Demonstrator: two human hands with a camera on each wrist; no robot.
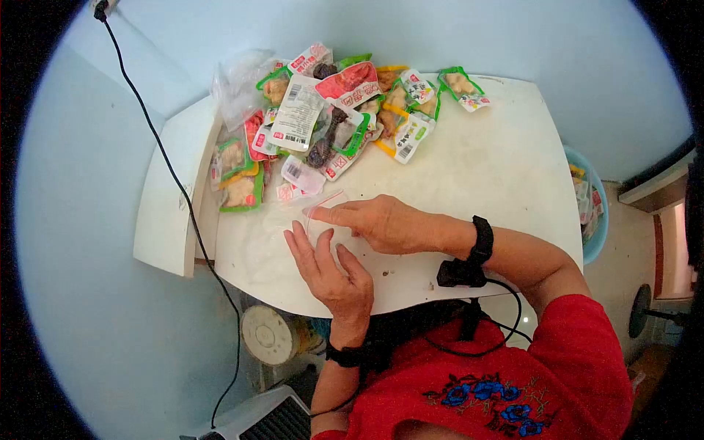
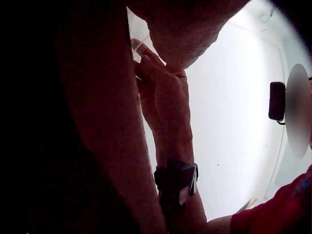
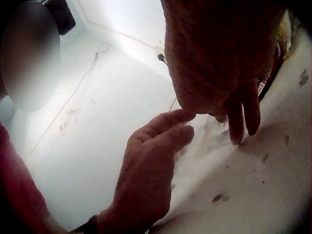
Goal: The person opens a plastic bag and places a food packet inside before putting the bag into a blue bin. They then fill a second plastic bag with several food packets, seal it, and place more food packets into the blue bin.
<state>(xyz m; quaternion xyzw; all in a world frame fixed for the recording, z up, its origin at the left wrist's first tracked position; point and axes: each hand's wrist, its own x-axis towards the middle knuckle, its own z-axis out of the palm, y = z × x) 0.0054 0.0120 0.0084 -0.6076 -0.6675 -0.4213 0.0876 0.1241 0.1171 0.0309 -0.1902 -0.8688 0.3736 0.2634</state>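
A small clear zip bag (image 1: pixel 326 199) with a red line along its edge lies at the fingertips of both hands, over the white table. My right hand (image 1: pixel 392 226) reaches in from the right and pinches the bag near that edge, its index finger stretched along the plastic. My left hand (image 1: pixel 334 282) is palm-up beside it, fingers extended and spread, thumb apart from them, fingertips right at the bag. The right wrist view shows the left hand (image 3: pixel 146 170) below the dark right hand (image 3: pixel 219 63), whose lower fingers point straight down at the table.
Sealed food packets (image 1: pixel 315 117) are heaped at the table's back left, beside a crumpled clear bag (image 1: pixel 242 88). One packet (image 1: pixel 462 84) lies apart. A blue basket (image 1: pixel 598 220) of packets stands off the right edge. A black cable (image 1: pixel 165 150) hangs across the left.
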